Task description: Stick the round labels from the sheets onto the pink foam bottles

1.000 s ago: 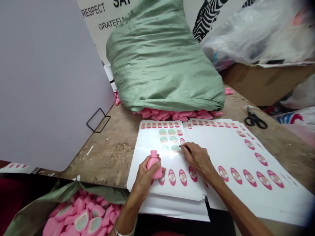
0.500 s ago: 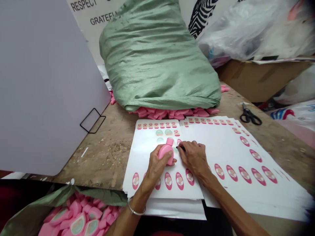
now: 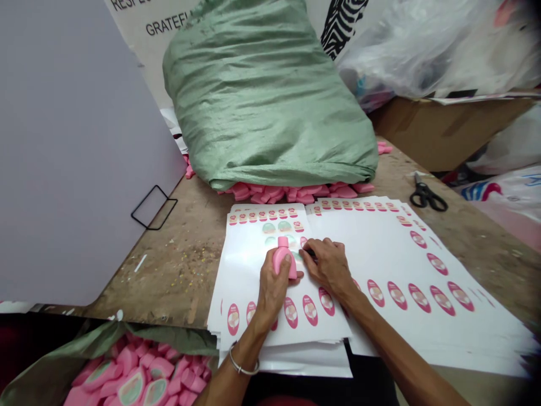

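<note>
Pink bottle (image 3: 279, 257) fills left hand (image 3: 273, 290) over label sheet (image 3: 243, 265); wall lettering (image 3: 165, 25) reads "GRATEF".

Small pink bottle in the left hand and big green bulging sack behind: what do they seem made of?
Small pink bottle: probably plastic, fairly matte, judging by its smooth, even colour. Big green bulging sack: fabric or woven plastic, unclear which; soft creases, faint sheen.

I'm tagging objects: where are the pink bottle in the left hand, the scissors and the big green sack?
Pink bottle (image 3: 280, 256): head view, on its body.
Scissors (image 3: 426, 197): head view, on the black handles.
Green sack (image 3: 270, 107): head view, middle of its front.
</note>
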{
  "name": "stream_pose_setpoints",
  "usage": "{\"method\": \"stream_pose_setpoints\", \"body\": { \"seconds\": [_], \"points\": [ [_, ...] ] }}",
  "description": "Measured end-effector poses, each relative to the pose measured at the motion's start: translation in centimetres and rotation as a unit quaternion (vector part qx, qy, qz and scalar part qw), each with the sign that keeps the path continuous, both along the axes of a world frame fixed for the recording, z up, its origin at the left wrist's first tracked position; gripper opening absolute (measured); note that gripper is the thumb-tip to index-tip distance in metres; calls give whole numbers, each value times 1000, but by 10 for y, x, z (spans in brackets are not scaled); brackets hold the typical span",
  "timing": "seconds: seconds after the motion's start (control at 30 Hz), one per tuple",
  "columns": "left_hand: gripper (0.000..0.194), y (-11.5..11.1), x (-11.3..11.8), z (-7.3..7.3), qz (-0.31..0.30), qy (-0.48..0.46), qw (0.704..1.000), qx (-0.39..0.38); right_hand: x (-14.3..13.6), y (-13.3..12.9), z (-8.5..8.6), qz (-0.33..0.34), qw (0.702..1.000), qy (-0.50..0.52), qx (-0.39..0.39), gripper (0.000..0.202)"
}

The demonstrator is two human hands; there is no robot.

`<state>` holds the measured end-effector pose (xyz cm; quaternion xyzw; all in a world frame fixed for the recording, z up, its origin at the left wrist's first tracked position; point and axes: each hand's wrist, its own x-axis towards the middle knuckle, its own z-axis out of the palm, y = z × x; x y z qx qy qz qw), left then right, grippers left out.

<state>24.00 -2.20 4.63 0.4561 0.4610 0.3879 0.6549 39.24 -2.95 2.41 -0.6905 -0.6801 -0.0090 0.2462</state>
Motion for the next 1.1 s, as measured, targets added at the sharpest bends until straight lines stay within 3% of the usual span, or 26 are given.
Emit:
{"method": "stream_pose_setpoints", "body": {
  "seconds": [0.3,0.43,0.53,0.67,0.87,1.1],
  "points": [
    [44,5,-5,-1,-4,-53,998,-35,2,1,-3,20,998,28,60,16],
    [43,13,-11,-3,-24,-101,994,-45,0,-6,5,-4,992,107,66,20],
    [43,17,-14,-2,-16,-108,993,-40,0,-11,13,-32,970,240,14,25],
    [45,13,-14,-1,-5,-73,997,-19,4,-14,26,-68,918,391,-7,32],
    [54,0,-18,3,6,-158,986,-55,-8,-26,47,-49,902,427,-31,32],
    [58,-8,-25,14,4,-201,975,-95,-41,-29,49,-2,889,457,-32,30]
  ]
}}
